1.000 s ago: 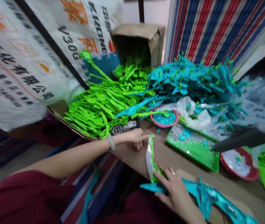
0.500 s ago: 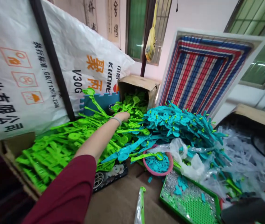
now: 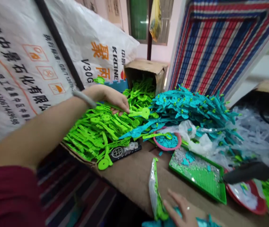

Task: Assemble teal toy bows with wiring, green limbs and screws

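My left hand (image 3: pixel 116 100), with a bracelet at its wrist, reaches in from the left and is closed on a bright green plastic part (image 3: pixel 139 113) with a round, disc-like end. Beneath it spreads a heap of similar green parts (image 3: pixel 84 135). At the bottom edge, my right hand (image 3: pixel 184 208) has its fingers apart over some teal plastic pieces (image 3: pixel 159 223); its lower part is cut off by the frame. Just left of those fingers, a green part in a clear plastic sleeve (image 3: pixel 153 186) lies on the brown table (image 3: pixel 127 176).
A tilted cardboard box (image 3: pixel 146 66) spills green parts at the back. Right of it rises a teal pile (image 3: pixel 195 105). A pink bowl (image 3: pixel 179 143) of small teal bits, a green tray (image 3: pixel 205 186) and a red bowl (image 3: pixel 262 205) stand along the right. A phone-like black object (image 3: pixel 125 154) lies by the heap.
My left hand has drawn back from near the box, and a green part now shows in its grip. My right hand has come into view at the bottom. The view has tilted downward.
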A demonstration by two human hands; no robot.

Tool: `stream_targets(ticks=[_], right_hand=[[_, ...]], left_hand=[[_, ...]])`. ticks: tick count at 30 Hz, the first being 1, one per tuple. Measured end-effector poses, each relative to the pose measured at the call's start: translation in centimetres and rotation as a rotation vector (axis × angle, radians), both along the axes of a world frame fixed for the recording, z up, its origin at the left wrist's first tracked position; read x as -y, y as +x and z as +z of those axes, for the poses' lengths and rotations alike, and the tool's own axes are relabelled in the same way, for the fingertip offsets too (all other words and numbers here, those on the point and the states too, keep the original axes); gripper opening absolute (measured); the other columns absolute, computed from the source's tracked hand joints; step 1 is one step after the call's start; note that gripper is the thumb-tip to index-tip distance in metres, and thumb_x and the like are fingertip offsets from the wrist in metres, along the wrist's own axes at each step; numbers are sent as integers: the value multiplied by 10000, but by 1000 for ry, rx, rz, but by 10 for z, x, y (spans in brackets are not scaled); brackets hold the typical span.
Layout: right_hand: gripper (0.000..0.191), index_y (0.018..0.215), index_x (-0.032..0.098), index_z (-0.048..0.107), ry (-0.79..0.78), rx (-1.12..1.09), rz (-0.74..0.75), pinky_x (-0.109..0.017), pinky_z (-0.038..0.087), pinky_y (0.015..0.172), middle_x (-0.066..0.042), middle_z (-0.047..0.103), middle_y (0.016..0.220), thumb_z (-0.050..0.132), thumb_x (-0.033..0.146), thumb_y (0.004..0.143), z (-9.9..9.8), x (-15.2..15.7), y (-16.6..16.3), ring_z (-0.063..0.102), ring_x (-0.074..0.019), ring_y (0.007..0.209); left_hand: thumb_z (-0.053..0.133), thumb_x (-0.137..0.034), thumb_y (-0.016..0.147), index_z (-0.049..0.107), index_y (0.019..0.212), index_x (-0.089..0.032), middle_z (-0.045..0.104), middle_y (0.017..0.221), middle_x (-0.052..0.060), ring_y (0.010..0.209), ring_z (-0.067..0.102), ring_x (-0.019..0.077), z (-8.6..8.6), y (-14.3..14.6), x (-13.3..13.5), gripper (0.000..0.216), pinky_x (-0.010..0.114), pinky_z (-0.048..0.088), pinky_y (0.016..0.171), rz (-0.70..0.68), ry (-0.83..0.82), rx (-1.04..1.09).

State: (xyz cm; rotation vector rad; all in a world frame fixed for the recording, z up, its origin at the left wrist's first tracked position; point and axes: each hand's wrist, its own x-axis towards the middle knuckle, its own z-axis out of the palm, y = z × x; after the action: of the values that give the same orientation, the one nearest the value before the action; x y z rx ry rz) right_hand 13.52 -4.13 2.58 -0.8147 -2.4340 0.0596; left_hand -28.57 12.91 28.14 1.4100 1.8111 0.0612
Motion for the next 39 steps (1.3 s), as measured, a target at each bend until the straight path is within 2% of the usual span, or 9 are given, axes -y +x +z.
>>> stream_targets(ticks=[3, 6, 10, 12, 16, 19, 26, 32, 39], right_hand=[[605, 1511, 173, 426, 118, -89, 75, -493, 616, 866, -230, 615, 1351, 588, 307, 944, 41, 8, 0, 633, -349, 1205], [374, 1320, 131, 607, 186, 110, 380, -350, 581, 769, -190, 663, 1307, 568, 161, 949, 68, 9, 0, 663, -219, 966], [296, 1232, 99, 644, 213, 158, 455, -312, 535, 729, -190, 672, 1307, 496, 127, 977, 69, 21, 2, 625, -165, 839], [300, 1253, 103, 623, 195, 198, 434, -320, 531, 746, -198, 668, 1310, 487, 139, 988, 65, 28, 3, 631, -175, 875], [276, 1238, 117, 618, 158, 303, 468, -307, 524, 728, -159, 691, 1256, 504, 147, 989, 58, 32, 4, 632, -188, 936], [286, 1242, 132, 614, 188, 287, 424, -313, 531, 717, -138, 715, 1161, 533, 151, 968, 54, 28, 13, 627, -187, 880], [618, 1471, 204, 478, 54, 58, 33, -383, 566, 756, -146, 691, 1148, 619, 174, 869, 36, 14, 67, 650, -244, 948], [618, 1455, 209, 516, 15, 1, -15, -382, 568, 746, -160, 698, 1161, 643, 171, 851, 12, 3, 69, 674, -259, 957], [561, 1441, 206, 515, -48, -16, -8, -397, 564, 782, -168, 701, 1196, 610, 179, 889, -14, -9, 56, 683, -262, 995]], left_hand=[[943, -333, 522, 657, 599, -248, 581, 466, 9, 374, 574, 237, -26, 56, 52, 308, 338, 484, 395, -74, -185, 196], [927, -358, 526, 630, 579, -279, 571, 435, -23, 321, 552, 229, -51, 103, 91, 311, 336, 467, 326, -219, -379, 436], [863, -385, 653, 663, 546, -256, 573, 429, 22, 311, 493, 187, -80, 139, 110, 261, 263, 343, 312, -612, -783, 357], [877, -331, 624, 671, 540, -239, 581, 444, 43, 305, 477, 191, -94, 149, 109, 241, 273, 333, 315, -569, -811, 354], [875, -259, 571, 663, 601, -249, 501, 407, 0, 307, 514, 261, -119, 162, 96, 214, 328, 381, 294, -70, -639, 444], [859, -266, 588, 675, 645, -228, 576, 508, 9, 481, 633, 278, -127, 165, 83, 196, 359, 521, 457, -264, -442, 390], [432, -375, 990, 687, 1103, -152, 685, 1172, 131, 1160, 625, 310, -191, 152, 116, 357, 449, 460, 1062, -205, 904, 3], [435, -358, 1021, 649, 1258, -80, 630, 1376, 220, 1316, 566, 344, -283, 173, 149, 423, 492, 485, 1065, -415, 1036, -185], [473, -400, 1015, 640, 1279, -3, 637, 1353, 268, 1298, 589, 361, -291, 181, 146, 506, 479, 490, 1045, -449, 1019, -284]])
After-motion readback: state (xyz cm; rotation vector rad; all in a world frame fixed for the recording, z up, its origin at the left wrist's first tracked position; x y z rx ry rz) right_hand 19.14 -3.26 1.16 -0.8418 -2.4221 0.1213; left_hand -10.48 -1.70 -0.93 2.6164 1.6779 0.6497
